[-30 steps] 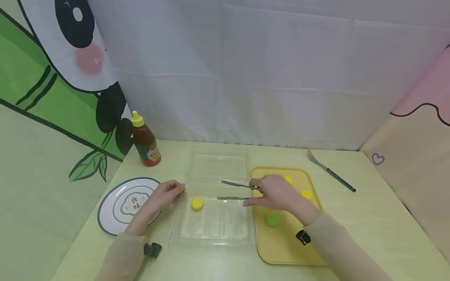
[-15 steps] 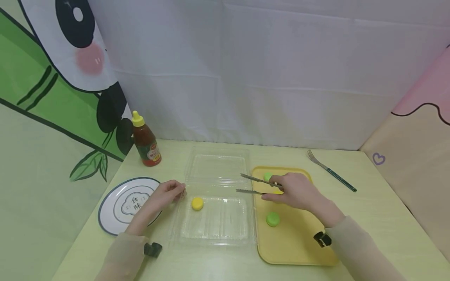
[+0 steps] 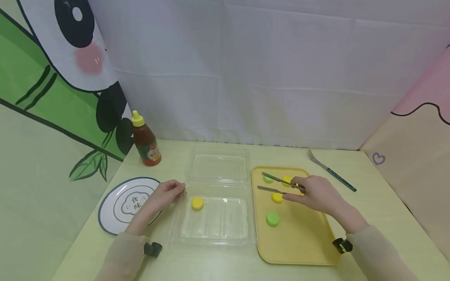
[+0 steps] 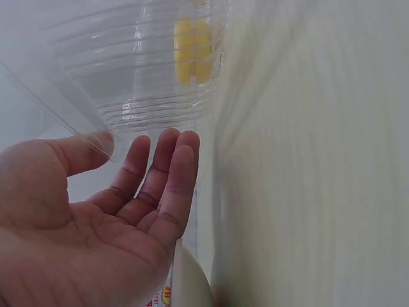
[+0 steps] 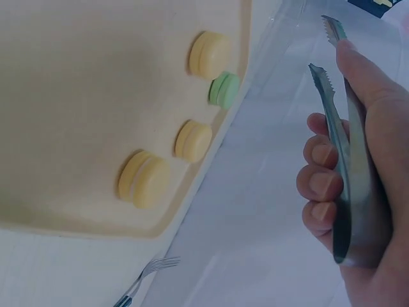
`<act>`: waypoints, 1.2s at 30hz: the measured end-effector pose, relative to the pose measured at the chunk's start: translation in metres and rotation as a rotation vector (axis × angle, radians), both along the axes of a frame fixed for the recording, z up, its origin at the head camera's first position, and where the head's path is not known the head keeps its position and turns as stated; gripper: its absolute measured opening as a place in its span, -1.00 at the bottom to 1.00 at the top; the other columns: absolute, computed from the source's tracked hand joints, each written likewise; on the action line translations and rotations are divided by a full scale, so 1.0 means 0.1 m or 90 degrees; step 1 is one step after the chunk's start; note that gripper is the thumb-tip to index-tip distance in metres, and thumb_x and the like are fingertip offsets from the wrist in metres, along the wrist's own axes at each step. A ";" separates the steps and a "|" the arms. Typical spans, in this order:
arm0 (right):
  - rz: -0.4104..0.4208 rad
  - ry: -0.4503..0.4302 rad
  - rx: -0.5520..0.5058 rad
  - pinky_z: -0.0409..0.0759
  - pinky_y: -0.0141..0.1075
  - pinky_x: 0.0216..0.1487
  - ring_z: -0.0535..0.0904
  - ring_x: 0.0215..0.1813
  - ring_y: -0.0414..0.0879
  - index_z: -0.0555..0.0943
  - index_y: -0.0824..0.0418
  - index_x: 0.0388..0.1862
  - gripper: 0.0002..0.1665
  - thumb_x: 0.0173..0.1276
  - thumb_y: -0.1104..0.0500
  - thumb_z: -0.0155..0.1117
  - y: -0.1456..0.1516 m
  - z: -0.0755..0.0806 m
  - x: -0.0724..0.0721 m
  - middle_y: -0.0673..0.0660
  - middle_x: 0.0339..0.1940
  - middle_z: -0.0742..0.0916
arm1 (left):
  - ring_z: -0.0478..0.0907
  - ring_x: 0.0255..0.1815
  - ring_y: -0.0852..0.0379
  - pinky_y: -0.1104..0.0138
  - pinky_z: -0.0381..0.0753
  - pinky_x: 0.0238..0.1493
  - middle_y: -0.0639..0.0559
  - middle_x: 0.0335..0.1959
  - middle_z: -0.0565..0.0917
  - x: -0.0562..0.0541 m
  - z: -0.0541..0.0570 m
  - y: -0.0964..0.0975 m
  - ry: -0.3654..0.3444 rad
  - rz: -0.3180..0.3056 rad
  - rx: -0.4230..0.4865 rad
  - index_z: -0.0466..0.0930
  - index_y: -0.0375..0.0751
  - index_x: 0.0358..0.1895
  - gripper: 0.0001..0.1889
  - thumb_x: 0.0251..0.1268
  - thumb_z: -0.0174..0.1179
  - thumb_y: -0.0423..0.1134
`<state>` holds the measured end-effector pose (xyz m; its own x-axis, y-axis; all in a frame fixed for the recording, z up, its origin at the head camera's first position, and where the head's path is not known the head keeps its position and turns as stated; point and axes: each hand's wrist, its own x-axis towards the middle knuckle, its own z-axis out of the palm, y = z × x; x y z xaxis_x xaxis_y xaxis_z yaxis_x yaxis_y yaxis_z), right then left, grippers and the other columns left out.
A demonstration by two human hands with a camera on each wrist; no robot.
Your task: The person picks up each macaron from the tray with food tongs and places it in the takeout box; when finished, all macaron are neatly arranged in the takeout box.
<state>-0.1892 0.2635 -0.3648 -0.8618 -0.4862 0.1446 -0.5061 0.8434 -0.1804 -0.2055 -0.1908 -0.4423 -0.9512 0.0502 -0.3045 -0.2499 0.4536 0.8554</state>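
My right hand (image 3: 318, 193) holds metal tongs (image 5: 363, 211) with serrated tips, the two arms apart and nothing between them. They hang above a yellow tray (image 3: 295, 242) bearing green macarons (image 3: 272, 219) and yellow macarons (image 3: 277, 197); one yellow macaron (image 5: 144, 180) shows only in the right wrist view. At the left side of a clear plastic box (image 3: 214, 230), my left hand (image 3: 168, 194) touches the rim, its thumb against the plastic and its fingers (image 4: 176, 176) extended below. Inside the box's left part sits a single yellow macaron (image 3: 197, 203).
The box's lid (image 3: 218, 166) lies folded back behind it. A white plate (image 3: 112, 210) sits beneath my left forearm, with a red sauce bottle (image 3: 147, 144) behind. To the tray's right lies a fork (image 3: 332, 171). A white cloth wall (image 3: 263, 78) borders the table's back.
My right hand has moved right with the tongs, from above the clear box to over the tray. My left hand and the macaron in the box have stayed in place.
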 end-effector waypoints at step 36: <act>-0.108 0.035 -0.026 0.11 -0.38 -0.58 0.11 -0.64 -0.35 0.65 0.04 -0.32 -0.62 0.19 -0.21 0.47 0.91 -0.37 0.27 -0.20 -0.74 0.27 | 0.48 -0.08 0.01 0.21 0.50 -0.03 -0.08 -0.11 0.61 0.00 0.01 -0.01 -0.008 0.002 0.006 0.56 -0.28 0.02 -0.66 0.56 0.04 -0.04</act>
